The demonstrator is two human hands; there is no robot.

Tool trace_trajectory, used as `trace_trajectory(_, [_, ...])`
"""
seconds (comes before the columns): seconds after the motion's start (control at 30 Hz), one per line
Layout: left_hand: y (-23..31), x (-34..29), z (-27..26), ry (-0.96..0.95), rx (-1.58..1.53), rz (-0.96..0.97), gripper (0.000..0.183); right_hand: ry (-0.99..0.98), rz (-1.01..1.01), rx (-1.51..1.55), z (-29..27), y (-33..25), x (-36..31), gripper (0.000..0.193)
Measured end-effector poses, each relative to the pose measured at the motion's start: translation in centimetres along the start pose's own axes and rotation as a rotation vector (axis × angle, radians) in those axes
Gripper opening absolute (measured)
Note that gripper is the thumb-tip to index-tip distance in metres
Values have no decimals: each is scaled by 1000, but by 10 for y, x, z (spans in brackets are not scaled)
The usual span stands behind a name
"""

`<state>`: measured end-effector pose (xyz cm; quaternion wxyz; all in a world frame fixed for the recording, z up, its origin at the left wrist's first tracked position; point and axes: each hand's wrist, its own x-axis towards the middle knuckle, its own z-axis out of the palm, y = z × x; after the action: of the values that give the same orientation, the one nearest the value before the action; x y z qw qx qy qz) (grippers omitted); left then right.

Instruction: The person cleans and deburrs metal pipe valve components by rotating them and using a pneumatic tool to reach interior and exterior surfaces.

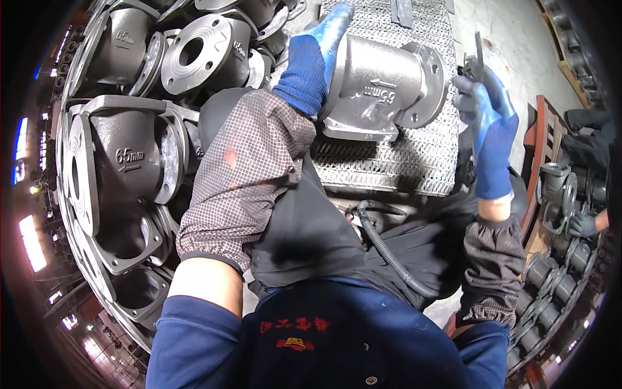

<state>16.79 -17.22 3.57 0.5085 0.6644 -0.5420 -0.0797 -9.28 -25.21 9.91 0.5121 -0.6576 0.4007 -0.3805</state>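
A grey cast-iron valve body (pixel 382 84) lies on its side on a bench topped with metal mesh (pixel 376 165). Raised lettering and an arrow show on its barrel, and a round flange with bolt holes faces right. My left hand (pixel 324 52), in a blue glove, rests along the left flange, fingers stretched out past its far edge. To the right of the casting, my gloved right hand (pixel 487 104) is closed around a dark metal tool (pixel 478 55) with a thin upright blade. Its exact kind cannot be made out. The tool stands apart from the casting.
Similar castings (pixel 123 155) are piled close along my left side. A ribbed black hose (pixel 389 253) runs below the bench by my legs. At the right are a red frame (pixel 541 149), more castings (pixel 557 188) and another person's gloved hand (pixel 583 225).
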Motion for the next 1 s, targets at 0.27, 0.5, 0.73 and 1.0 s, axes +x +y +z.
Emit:
trace_trajectory(0.27, [-15, 9, 0, -94, 315, 280, 38, 87, 211, 98, -13, 24, 2, 33])
trace_trajectory(0.5, [12, 23, 19, 100, -331, -627, 40, 68, 315, 87, -27, 59, -31, 33])
trace_trajectory(0.73, [-27, -2, 15, 186, -723, -894, 50, -512, 531, -65, -28, 55, -68, 28])
trace_trajectory(1.0, [-28, -27, 16, 67, -765, -953, 71, -608, 421, 17, -25, 60, -75, 19])
